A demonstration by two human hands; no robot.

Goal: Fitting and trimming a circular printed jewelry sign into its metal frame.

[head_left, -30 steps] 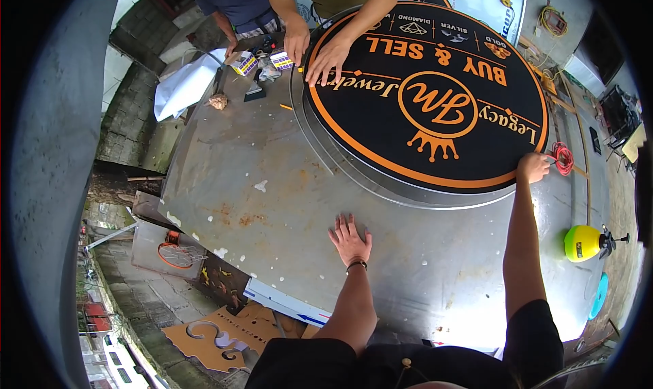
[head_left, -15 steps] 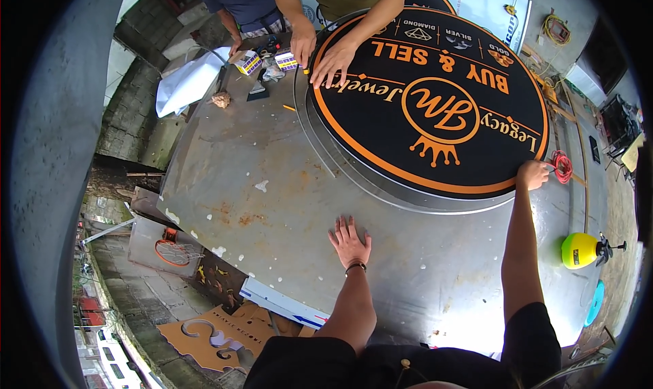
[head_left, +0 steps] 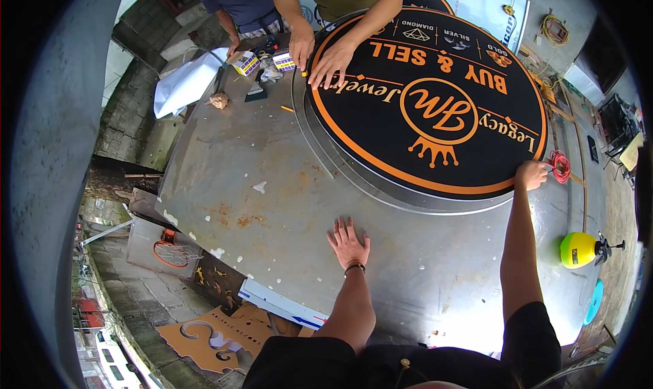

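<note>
A large round black sign (head_left: 381, 127) with an orange border and orange lettering lies on the grey metal table (head_left: 286, 205), upside down from my side. My right hand (head_left: 531, 175) is closed on its near right rim, beside a coil of red wire (head_left: 560, 166). Palm down, my left hand (head_left: 349, 244) rests flat on the bare metal, fingers spread, apart from the sign. Under the sign, a clear rim strip (head_left: 314, 143) curves out past its left edge. Across the table, a co-worker's hands (head_left: 320, 56) are at the sign's far left edge, one holding a small yellow tool.
Small boxes (head_left: 284, 61), a scraper (head_left: 256, 91) and a brown lump (head_left: 218, 100) sit at the far left. A second person (head_left: 238, 8) stands there. A yellow-green pump sprayer (head_left: 579, 250) is at the right. Below the table's left edge are cardboard cut-outs (head_left: 204, 338) and a basketball hoop (head_left: 170, 253).
The whole view has shifted very slightly. Both my hands, the sign and the co-worker's hands stay in practically the same places.
</note>
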